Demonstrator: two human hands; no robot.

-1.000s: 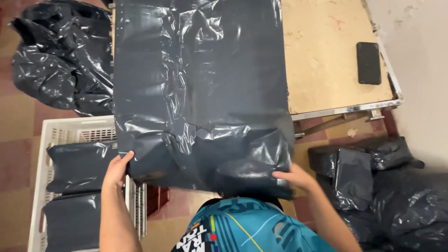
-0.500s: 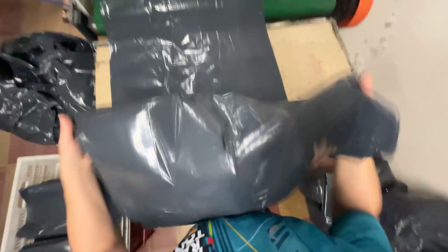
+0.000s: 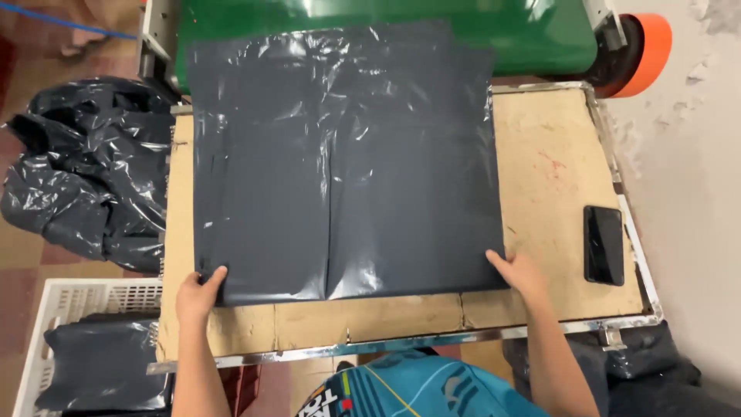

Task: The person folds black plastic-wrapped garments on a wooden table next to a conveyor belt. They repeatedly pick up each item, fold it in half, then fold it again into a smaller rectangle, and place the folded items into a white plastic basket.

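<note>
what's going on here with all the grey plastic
A person has a dark grey plastic bag spread flat on a wooden-topped table. The left hand rests at the bag's near left corner and the right hand at its near right corner. A black phone lies on the table to the right. Filled grey bags sit in a white crate at lower left.

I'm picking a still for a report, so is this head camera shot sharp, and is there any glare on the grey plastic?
Head view: sharp, no motion blur on the left hand or right hand. Head view: white glare streaks cross the upper creases of the grey plastic sheet. Head view: even lighting, faint shadows on the wooden table.
</note>
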